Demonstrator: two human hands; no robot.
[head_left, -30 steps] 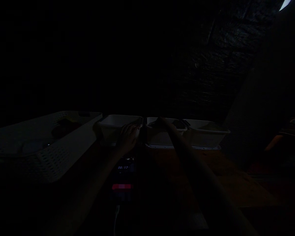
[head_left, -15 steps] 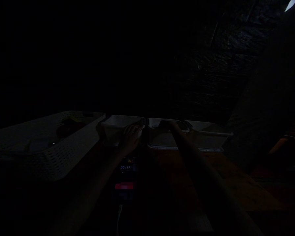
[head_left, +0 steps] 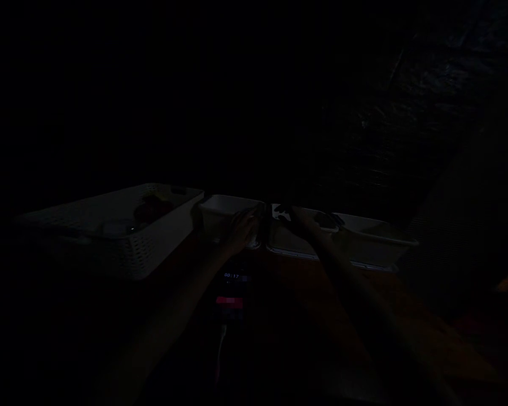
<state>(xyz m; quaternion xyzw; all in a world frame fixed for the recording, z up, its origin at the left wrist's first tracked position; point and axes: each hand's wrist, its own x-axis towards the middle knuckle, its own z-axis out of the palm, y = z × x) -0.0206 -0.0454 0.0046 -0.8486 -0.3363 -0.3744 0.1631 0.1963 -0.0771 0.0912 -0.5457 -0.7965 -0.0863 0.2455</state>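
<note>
The scene is very dark. My left hand [head_left: 242, 232] rests against the front wall of a small white bin [head_left: 220, 208], its fingers curled on the near right corner. My right hand [head_left: 288, 217] reaches over the rim of the middle white bin [head_left: 292, 245]; its fingers are lost in shadow among dark shapes. A third white bin [head_left: 376, 248] stands to the right of it. What the hands hold, if anything, cannot be made out.
A large white perforated basket [head_left: 122, 248] with dark items inside stands at the left. A phone [head_left: 232, 293] showing a timer lies on the wooden table [head_left: 406, 316] between my arms, a cable trailing from it. A dark wall rises behind.
The view has shifted so that everything sits further right and dimmer. My right hand has stayed over the middle bin and my left hand on the small bin.
</note>
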